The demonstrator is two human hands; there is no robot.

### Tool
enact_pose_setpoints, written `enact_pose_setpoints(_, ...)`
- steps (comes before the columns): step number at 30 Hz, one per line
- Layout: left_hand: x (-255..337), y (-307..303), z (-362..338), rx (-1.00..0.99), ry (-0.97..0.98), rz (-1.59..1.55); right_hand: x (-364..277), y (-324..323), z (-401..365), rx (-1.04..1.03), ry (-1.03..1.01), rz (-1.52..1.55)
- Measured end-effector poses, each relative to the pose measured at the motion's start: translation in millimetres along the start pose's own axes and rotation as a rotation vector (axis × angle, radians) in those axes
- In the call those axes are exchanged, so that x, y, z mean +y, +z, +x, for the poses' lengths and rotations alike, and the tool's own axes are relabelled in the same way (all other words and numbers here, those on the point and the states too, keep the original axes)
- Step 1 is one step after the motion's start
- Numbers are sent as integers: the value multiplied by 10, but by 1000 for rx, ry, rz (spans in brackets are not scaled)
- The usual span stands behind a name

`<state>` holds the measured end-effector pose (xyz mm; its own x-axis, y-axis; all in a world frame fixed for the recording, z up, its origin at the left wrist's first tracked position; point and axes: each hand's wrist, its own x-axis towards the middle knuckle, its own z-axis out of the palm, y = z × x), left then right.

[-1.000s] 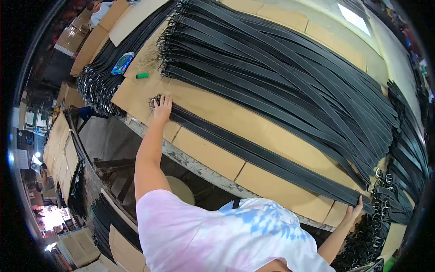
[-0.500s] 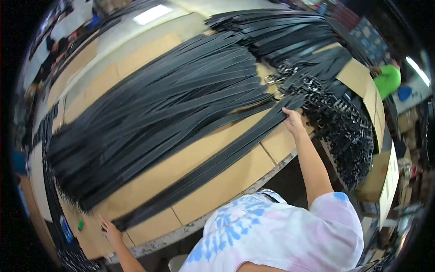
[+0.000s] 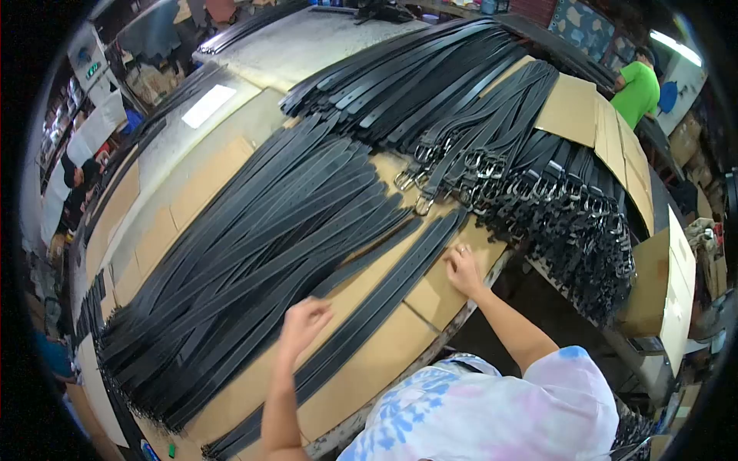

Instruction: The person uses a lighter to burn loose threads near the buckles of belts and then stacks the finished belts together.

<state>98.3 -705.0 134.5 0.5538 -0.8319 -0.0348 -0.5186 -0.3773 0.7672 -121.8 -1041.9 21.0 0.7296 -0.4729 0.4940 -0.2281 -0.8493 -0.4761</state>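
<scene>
My left hand (image 3: 305,323) hovers over the cardboard by the near edge of a wide spread of black belt straps (image 3: 254,230). Its fingers are curled in, with nothing visible in them. A narrow row of black straps (image 3: 377,301) lies lengthwise along the table's front side, passing under my left forearm. Beside the far right end of this row is my right hand (image 3: 463,270), a ring on one finger. Its fingers are bent together, apart from the straps, and I see nothing in them.
Finished belts with metal buckles (image 3: 484,165) lie at the right, many hanging over the edge. More flat straps (image 3: 407,77) are stacked behind. Cardboard (image 3: 430,296) covers the tabletop. A small green object (image 3: 171,450) lies at the lower left. A person in green (image 3: 636,92) stands at the far right.
My left hand has left the near left end of the strap row and come up toward the middle. My right hand has let go of the row's far end. The view has shifted.
</scene>
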Motion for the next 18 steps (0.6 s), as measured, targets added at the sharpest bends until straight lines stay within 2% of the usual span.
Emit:
enact_pose_setpoints(1, 186, 158, 420, 0, 100, -27, 49, -23, 29, 15, 0, 5)
enact_pose_setpoints(3, 606, 469, 1257, 46, 231, -118, 171, -79, 78, -108, -31, 90)
enact_pose_setpoints(5, 810, 776, 2145, 101, 411, 36, 178, -116, 105, -103, -60, 121)
enact_pose_setpoints(7, 872, 1110, 2980, 257, 502, 246, 178, -146, 145, -104, -88, 156)
enact_pose_setpoints(9, 1008, 1328, 3681, 239, 342, 108, 191, -180, 159, -137, 28, 221)
enact_pose_setpoints(11, 922, 1623, 4232, 382, 388, 246, 218, -208, 175, -143, 52, 267)
enact_pose_setpoints(13, 982, 1688, 4494, 188, 272, 211, 263, -214, 162, -149, 81, 320)
enact_pose_setpoints(15, 1016, 1754, 4576, 246, 279, 441, 321, -207, 159, -150, 95, 405)
enact_pose_setpoints(16, 1096, 1709, 4602, 236, 274, 457, 315, -228, 168, -154, 135, 453)
enact_pose_setpoints(18, 1221, 1522, 4631, -21, 97, 303, 336, -222, 188, -140, 140, 480)
